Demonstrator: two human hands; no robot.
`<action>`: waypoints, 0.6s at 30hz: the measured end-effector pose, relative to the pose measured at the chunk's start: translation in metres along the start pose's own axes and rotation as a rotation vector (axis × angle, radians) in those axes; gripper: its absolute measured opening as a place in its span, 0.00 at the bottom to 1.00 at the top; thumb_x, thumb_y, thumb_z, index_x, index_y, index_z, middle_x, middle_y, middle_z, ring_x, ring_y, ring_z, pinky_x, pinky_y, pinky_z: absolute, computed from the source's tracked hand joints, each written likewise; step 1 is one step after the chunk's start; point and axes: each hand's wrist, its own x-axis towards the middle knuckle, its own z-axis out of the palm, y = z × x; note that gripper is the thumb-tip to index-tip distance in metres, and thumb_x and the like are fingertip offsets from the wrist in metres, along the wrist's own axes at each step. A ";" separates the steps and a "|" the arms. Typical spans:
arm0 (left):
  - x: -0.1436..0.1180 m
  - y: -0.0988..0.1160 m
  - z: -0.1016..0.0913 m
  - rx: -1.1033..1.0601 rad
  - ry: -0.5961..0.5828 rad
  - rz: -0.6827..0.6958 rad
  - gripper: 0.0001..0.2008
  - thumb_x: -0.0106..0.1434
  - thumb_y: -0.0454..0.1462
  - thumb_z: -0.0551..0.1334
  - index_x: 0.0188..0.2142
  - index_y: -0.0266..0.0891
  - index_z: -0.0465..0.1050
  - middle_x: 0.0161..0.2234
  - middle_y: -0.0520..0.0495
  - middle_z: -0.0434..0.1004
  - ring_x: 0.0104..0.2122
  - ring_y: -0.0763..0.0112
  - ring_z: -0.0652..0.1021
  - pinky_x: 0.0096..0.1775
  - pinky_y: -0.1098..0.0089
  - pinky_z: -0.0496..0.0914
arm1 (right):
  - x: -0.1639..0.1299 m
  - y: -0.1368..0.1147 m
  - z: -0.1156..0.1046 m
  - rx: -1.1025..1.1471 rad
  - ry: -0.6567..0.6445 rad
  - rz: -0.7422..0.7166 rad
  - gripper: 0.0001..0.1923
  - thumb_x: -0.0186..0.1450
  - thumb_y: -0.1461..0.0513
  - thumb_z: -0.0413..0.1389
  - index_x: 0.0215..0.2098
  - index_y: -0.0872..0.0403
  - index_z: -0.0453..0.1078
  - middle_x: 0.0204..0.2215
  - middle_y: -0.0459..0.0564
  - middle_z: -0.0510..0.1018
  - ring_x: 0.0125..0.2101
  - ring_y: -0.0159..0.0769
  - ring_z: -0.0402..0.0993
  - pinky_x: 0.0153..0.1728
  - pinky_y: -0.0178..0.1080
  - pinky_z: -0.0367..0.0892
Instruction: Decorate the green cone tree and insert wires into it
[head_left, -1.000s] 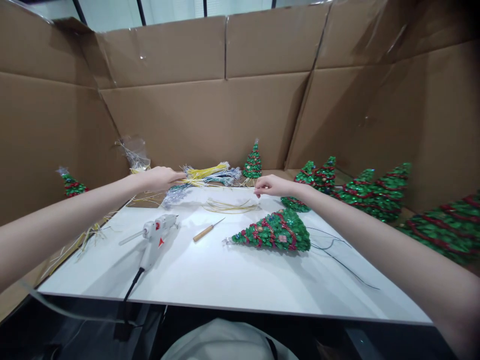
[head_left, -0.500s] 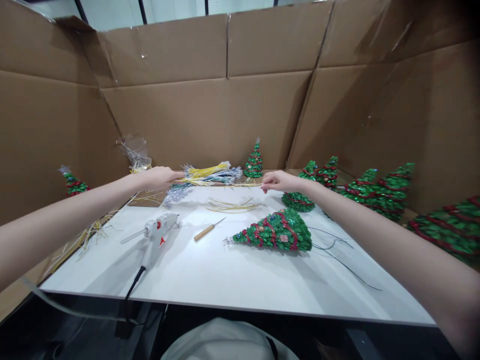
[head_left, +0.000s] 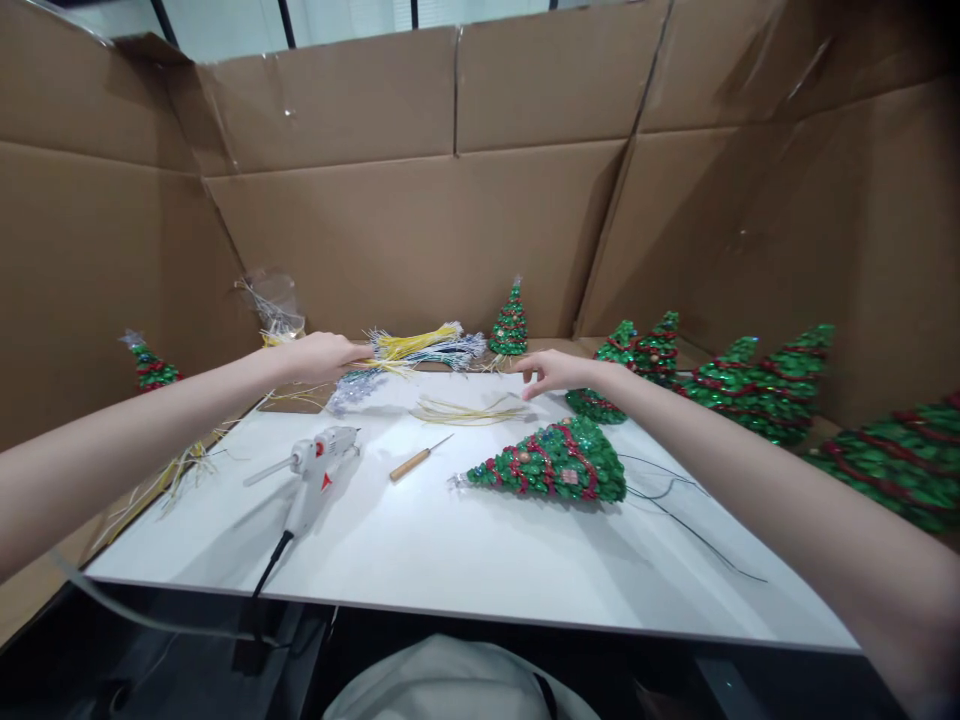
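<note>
At the far edge of the board, my left hand (head_left: pixel 334 356) is closed at the left end of a bundle of yellow and silvery-blue wires (head_left: pixel 420 345); its fingertips are partly hidden. My right hand (head_left: pixel 551 374) hovers at the back right with fingers apart and nothing visible in them. Between and below the hands lie several loose thin yellow wires (head_left: pixel 469 412). A green tinsel Christmas tree (head_left: pixel 559 465) with red garland rests on its side nearer to me, thin dark wires trailing from its base. Left of it is a wooden-handled awl (head_left: pixel 411 465).
A white glue gun (head_left: pixel 311 480) with a black cord stands on the white board (head_left: pixel 420 560) at left. More small trees (head_left: pixel 720 380) stand along the right, one tree (head_left: pixel 509 322) at the back. A clear plastic bag (head_left: pixel 277 300) sits back left. Cardboard walls (head_left: pixel 337 240) surround the table.
My right hand's fingers have opened from a pinch on thin yellow wires, which no longer stretch from it. My left hand stays at the bundle, shifted slightly right.
</note>
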 end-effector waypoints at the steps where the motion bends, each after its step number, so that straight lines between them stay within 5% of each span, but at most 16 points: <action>1: 0.002 0.007 -0.003 0.009 -0.001 0.020 0.14 0.64 0.44 0.47 0.40 0.45 0.66 0.31 0.46 0.74 0.27 0.67 0.73 0.27 0.73 0.58 | 0.003 -0.008 0.000 0.016 -0.005 -0.014 0.34 0.51 0.48 0.59 0.52 0.55 0.67 0.39 0.54 0.76 0.34 0.39 0.71 0.35 0.38 0.64; 5: 0.008 0.036 -0.012 0.058 -0.003 0.096 0.14 0.64 0.41 0.46 0.43 0.45 0.66 0.35 0.45 0.75 0.31 0.66 0.74 0.29 0.72 0.61 | 0.009 -0.053 -0.005 0.127 0.156 -0.137 0.26 0.61 0.51 0.50 0.54 0.55 0.65 0.45 0.55 0.73 0.37 0.37 0.69 0.37 0.38 0.63; 10: 0.015 0.064 -0.023 0.078 -0.010 0.162 0.15 0.64 0.38 0.47 0.49 0.47 0.63 0.36 0.46 0.75 0.30 0.68 0.74 0.28 0.73 0.60 | 0.021 -0.101 -0.010 0.124 0.242 -0.339 0.19 0.63 0.56 0.50 0.49 0.54 0.68 0.38 0.53 0.73 0.31 0.32 0.66 0.33 0.36 0.62; 18: 0.014 0.066 -0.023 0.026 0.034 0.228 0.17 0.67 0.44 0.43 0.47 0.46 0.65 0.35 0.47 0.76 0.29 0.69 0.73 0.28 0.73 0.61 | 0.021 -0.100 -0.009 0.048 0.257 -0.423 0.12 0.62 0.59 0.52 0.28 0.56 0.74 0.29 0.49 0.69 0.28 0.30 0.63 0.31 0.34 0.59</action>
